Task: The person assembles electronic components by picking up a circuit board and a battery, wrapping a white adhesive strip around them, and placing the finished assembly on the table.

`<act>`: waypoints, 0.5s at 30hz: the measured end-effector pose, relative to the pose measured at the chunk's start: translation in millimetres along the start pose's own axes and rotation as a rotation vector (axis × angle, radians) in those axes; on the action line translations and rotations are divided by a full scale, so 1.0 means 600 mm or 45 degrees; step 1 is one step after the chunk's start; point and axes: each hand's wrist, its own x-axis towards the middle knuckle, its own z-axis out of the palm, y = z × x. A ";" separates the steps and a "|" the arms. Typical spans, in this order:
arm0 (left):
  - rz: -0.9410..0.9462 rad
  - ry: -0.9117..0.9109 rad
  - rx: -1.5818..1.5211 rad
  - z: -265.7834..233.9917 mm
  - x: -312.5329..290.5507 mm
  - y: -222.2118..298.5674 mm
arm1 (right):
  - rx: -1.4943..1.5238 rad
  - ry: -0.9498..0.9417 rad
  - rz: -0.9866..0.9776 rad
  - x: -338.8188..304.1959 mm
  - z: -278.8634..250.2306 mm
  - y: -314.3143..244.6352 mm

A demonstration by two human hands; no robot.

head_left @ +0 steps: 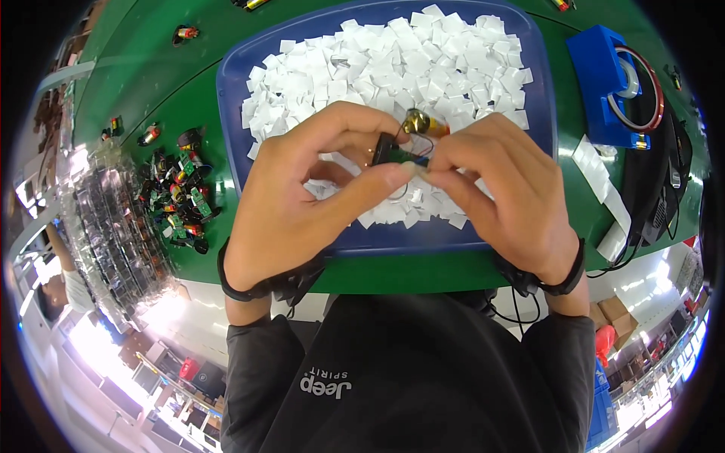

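My left hand (302, 185) pinches a small black part with metal pins (384, 149) between thumb and fingers. Thin wires (423, 143) run from it toward a yellow cylindrical component with a brass-coloured end (421, 123), just above and between my hands. A bit of green circuit board shows beside the black part, partly covered by my fingers. My right hand (502, 181) is closed, its thumb and forefinger pressed together close to the wires and the left thumb tip; what they grip is mostly hidden. Both hands are above a blue tray (229, 113) filled with small white paper-like squares (362, 68).
On the green table, left of the tray, lies a pile of small circuit assemblies (180, 198), beside stacked clear plastic trays (113, 226). A blue tape dispenser (593, 72) with tape rolls stands at the right, near a white strip (604, 181) and a black bag (664, 177).
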 end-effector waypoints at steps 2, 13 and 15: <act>-0.118 -0.045 -0.106 -0.004 0.000 0.002 | -0.072 -0.057 -0.097 0.000 -0.002 0.001; 0.173 0.181 0.105 0.012 -0.007 -0.020 | 0.120 0.156 0.288 0.008 -0.011 -0.004; 0.217 0.141 0.159 0.016 -0.009 -0.019 | 0.226 0.076 0.293 0.003 -0.009 -0.002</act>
